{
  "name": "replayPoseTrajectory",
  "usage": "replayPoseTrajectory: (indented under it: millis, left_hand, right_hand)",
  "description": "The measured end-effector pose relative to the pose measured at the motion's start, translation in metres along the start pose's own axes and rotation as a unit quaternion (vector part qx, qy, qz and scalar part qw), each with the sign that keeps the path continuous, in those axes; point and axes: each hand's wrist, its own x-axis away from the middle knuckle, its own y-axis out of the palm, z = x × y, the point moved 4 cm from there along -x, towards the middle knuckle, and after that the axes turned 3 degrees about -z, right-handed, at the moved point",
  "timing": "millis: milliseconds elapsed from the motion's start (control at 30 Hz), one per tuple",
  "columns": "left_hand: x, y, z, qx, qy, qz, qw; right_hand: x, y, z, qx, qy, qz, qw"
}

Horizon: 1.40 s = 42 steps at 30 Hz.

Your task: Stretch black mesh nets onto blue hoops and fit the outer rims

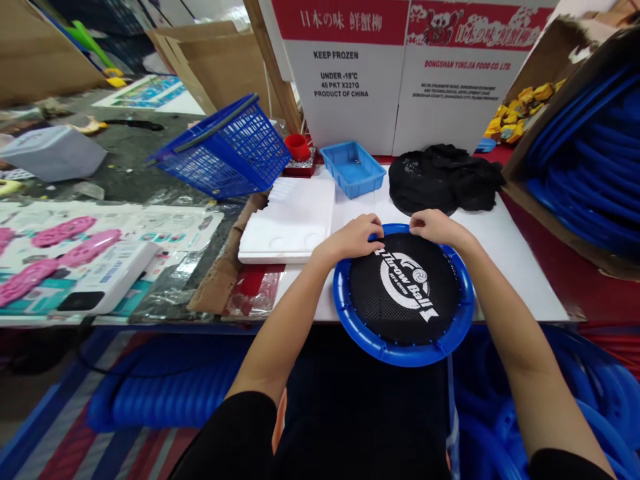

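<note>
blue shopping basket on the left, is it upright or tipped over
Tipped. The blue basket leans on its side with its open mouth facing up and left, its handle lying across the rim.

Left hand (356,238): bare, no glove, no ring or watch in view.
Right hand (434,225): bare, no glove, no ring or band in view.
Forearms: both uncovered from wrist to above the elbow.
Sleeves: black (240,433), short, ending near the upper arm; a second black edge shows at the lower right corner (565,467).
Lap clothing: dark, black fabric (360,413) filling the lower middle of the view.
Markings: none legible on the clothing.
</note>
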Motion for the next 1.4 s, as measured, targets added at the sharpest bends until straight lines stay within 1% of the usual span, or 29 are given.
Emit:
replayPoseTrajectory:
  millis: [33,67,133,200,300,467,700,867,967,1100,1233,1400]
  left_hand:
    - [0.001,-0.002,-0.002,0.003,-0.003,-0.001,1.000]
    - [0.001,-0.003,-0.003,0.005,-0.006,0.001,1.000]
    - [0.001,-0.004,-0.006,0.009,-0.017,0.010,1.000]
    - [0.000,-0.005,-0.006,0.016,-0.030,0.020,0.999]
    - [0.000,-0.005,-0.005,0.027,-0.045,0.034,0.998]
    - [0.001,-0.009,-0.002,0.044,-0.057,0.065,0.995]
    - [0.001,-0.011,-0.004,0.086,-0.107,0.109,0.984]
    - [0.000,-0.010,-0.014,0.117,-0.115,0.115,0.980]
    - [-0.002,-0.008,-0.024,0.141,-0.125,0.107,0.976]
    - [-0.005,-0.002,-0.036,0.177,-0.155,0.106,0.966]
    - [-0.005,0.002,-0.038,0.197,-0.171,0.124,0.957]
    - [-0.005,0.002,-0.038,0.189,-0.172,0.131,0.958]
  right_hand:
    - [-0.001,-0.003,-0.003,-0.008,-0.020,-0.011,1.000]
    - [-0.002,-0.005,-0.006,-0.018,-0.042,-0.007,0.999]
    - [0.000,-0.005,-0.010,-0.036,-0.088,0.026,0.995]
    - [0.003,0.001,-0.012,-0.041,-0.127,0.053,0.990]
    - [0.008,0.011,-0.011,-0.033,-0.157,0.056,0.985]
    - [0.008,0.016,-0.011,-0.037,-0.164,0.053,0.984]
    - [0.007,0.020,-0.015,-0.057,-0.156,0.056,0.985]
    - [0.008,0.016,-0.018,-0.077,-0.172,0.054,0.981]
    - [0.005,0.016,-0.016,-0.070,-0.160,0.057,0.983]
    - [-0.005,0.020,-0.010,-0.061,-0.144,0.063,0.986]
    - [-0.014,0.024,-0.002,-0.065,-0.124,0.056,0.989]
    - [-0.015,0.026,0.000,-0.063,-0.130,0.045,0.989]
